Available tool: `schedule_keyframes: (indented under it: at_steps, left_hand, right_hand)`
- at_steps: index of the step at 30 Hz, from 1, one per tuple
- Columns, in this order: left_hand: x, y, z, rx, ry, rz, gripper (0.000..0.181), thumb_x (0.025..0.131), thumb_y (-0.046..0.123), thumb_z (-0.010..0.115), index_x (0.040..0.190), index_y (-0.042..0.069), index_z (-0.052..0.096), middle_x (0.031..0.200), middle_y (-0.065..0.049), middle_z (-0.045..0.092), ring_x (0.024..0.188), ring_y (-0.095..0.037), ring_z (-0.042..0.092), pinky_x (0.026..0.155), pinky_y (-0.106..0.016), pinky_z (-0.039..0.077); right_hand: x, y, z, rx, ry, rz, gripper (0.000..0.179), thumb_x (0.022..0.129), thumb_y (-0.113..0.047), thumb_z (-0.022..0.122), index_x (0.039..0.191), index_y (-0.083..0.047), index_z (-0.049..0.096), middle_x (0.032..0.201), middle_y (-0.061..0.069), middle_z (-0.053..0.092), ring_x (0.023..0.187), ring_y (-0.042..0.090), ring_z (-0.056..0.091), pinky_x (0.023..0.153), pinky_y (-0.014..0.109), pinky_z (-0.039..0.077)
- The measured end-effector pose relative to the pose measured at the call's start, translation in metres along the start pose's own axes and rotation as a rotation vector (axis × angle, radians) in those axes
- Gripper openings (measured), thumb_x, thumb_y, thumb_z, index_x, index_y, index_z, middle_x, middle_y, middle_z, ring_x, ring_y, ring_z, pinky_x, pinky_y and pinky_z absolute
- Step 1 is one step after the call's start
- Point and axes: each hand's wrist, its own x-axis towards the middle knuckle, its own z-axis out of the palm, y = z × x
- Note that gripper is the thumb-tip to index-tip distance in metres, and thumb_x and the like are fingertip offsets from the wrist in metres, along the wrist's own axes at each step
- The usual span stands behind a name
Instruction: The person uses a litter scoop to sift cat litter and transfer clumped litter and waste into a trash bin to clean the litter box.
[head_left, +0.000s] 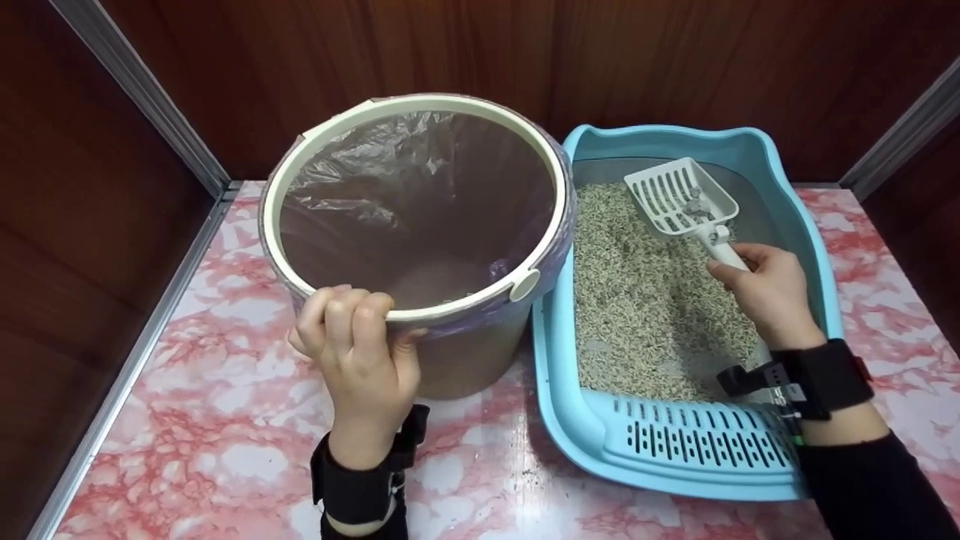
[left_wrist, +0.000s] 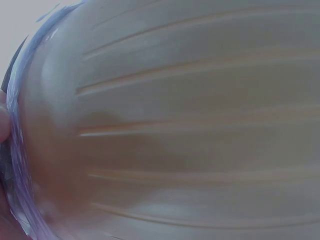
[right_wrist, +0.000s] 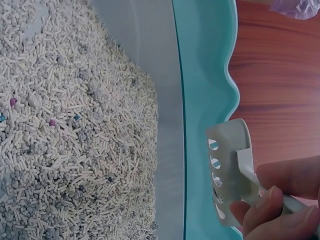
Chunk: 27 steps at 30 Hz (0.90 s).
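My right hand (head_left: 772, 292) grips the handle of a white slotted litter scoop (head_left: 679, 196), raised over a blue litter box (head_left: 559, 405). A few grey clumps (head_left: 699, 204) lie in the scoop near its handle end. Pale pellet litter (right_wrist: 90, 140) covers much of the box floor, with a bare grey patch at the back. On the left, my left hand (head_left: 356, 345) holds the front rim of a round cream trash bin (head_left: 465, 367), fingers hooked over the edge. A thin purple bag (head_left: 420, 165) lines the bin. The left wrist view shows mostly the bin's ribbed side (left_wrist: 200, 120).
The bin stands against the box's left wall. Both sit on a red and white marbled surface (head_left: 210, 405). Dark wood panels (head_left: 487, 45) rise behind and at the sides, with metal strips (head_left: 150, 90) along the corners. The box has a perforated front step (head_left: 697, 442).
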Motion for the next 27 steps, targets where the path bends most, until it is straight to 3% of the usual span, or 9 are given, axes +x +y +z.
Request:
schedule_keyframes:
  at_steps: [6,13,17,22,27]
  left_hand:
    - [0.001,0.0,0.001,-0.006,0.0,0.002,0.049,0.095,0.054,0.045,0.087,0.006,0.053,0.086,-0.011,0.05,0.098,-0.035,0.044,0.079,-0.055,0.024]
    - [0.0,-0.001,-0.001,-0.005,0.0,0.003,0.049,0.095,0.053,0.045,0.087,0.006,0.053,0.086,-0.011,0.05,0.098,-0.035,0.044,0.079,-0.055,0.024]
    - [-0.002,0.0,-0.001,0.0,-0.01,0.014,0.046,0.097,0.05,0.046,0.086,0.006,0.053,0.087,-0.01,0.049,0.098,-0.035,0.043,0.079,-0.054,0.022]
    - [-0.001,0.0,-0.001,0.001,-0.019,0.018,0.044,0.097,0.048,0.046,0.086,0.006,0.053,0.088,-0.01,0.049,0.098,-0.035,0.042,0.08,-0.053,0.022]
    - [0.0,0.0,-0.002,0.0,-0.02,0.017,0.045,0.097,0.049,0.045,0.087,0.006,0.053,0.088,-0.01,0.049,0.098,-0.035,0.043,0.081,-0.054,0.023]
  right_hand:
    - [0.0,-0.001,-0.002,-0.017,0.016,-0.006,0.043,0.095,-0.017,0.061,0.126,0.013,0.055,0.077,-0.008,0.055,0.06,0.005,0.044,0.052,0.021,0.038]
    - [-0.002,-0.016,-0.002,0.104,0.042,-0.033,0.043,0.095,-0.012,0.061,0.127,0.014,0.052,0.076,-0.013,0.057,0.06,0.003,0.046,0.052,0.018,0.039]
    - [-0.011,-0.047,-0.005,0.152,0.046,-0.096,0.037,0.094,-0.011,0.063,0.123,0.011,0.056,0.076,-0.009,0.059,0.057,0.004,0.045,0.046,0.017,0.039]
    - [-0.027,-0.105,-0.008,0.168,0.061,-0.273,0.025,0.094,-0.009,0.063,0.114,0.005,0.064,0.073,-0.005,0.061,0.059,0.008,0.048,0.05,0.019,0.04]
    - [-0.038,-0.154,0.01,0.099,0.028,-0.434,0.021,0.092,-0.009,0.065,0.11,0.002,0.07,0.071,-0.002,0.062,0.058,0.008,0.05,0.052,0.019,0.04]
